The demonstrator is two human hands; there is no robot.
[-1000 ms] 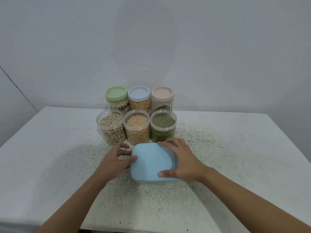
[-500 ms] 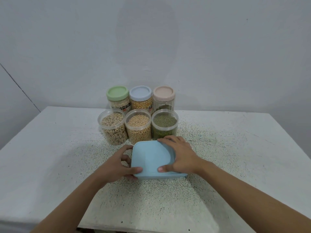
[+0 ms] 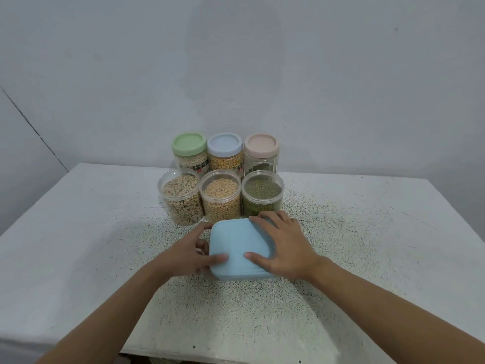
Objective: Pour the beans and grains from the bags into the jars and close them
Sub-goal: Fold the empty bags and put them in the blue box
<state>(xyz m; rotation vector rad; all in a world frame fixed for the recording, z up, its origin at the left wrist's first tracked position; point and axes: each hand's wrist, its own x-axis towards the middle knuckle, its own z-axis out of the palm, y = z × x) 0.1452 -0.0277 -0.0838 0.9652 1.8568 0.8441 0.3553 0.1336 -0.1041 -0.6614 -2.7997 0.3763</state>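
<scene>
A square container with a light blue lid sits on the white table in front of me. My left hand grips its left side, thumb on the lid. My right hand lies over the lid's right half, fingers curled round its far edge and thumb on top. Behind it stand three clear jars without lids: one with speckled beans, one with yellow beans, one with green beans.
At the back stand three taller closed jars: a green-lidded jar, a blue-lidded jar and a pink-lidded jar. A grey wall rises right behind the table. The table's front edge is near me.
My left hand has moved in from beside the container and now grips its left side with the thumb on the lid. My right hand stays on the lid.
</scene>
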